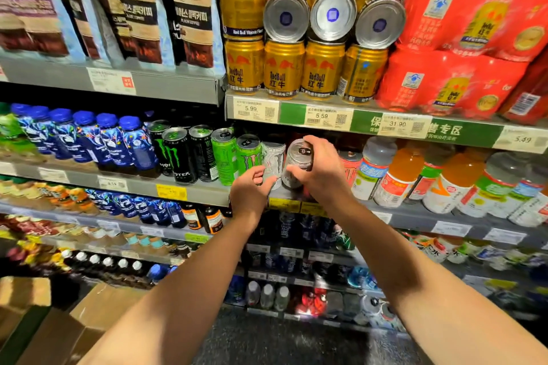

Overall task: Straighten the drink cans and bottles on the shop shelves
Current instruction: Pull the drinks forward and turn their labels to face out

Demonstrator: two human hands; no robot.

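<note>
While curled round a white Monster can just right of centre, right hand grips it, tilted with its top toward 11 o'clock, at the front of the middle shelf. Left hand at 9 o'clock of that, fingers loosely bent, holding nothing, just short of a second white Monster can. Further toward 9 o'clock: green Monster cans, black Monster cans, then blue-capped bottles. At 3 o'clock: orange juice bottles. At 12 o'clock, one shelf up: gold Red Bull cans, three more lying on their sides atop them.
</note>
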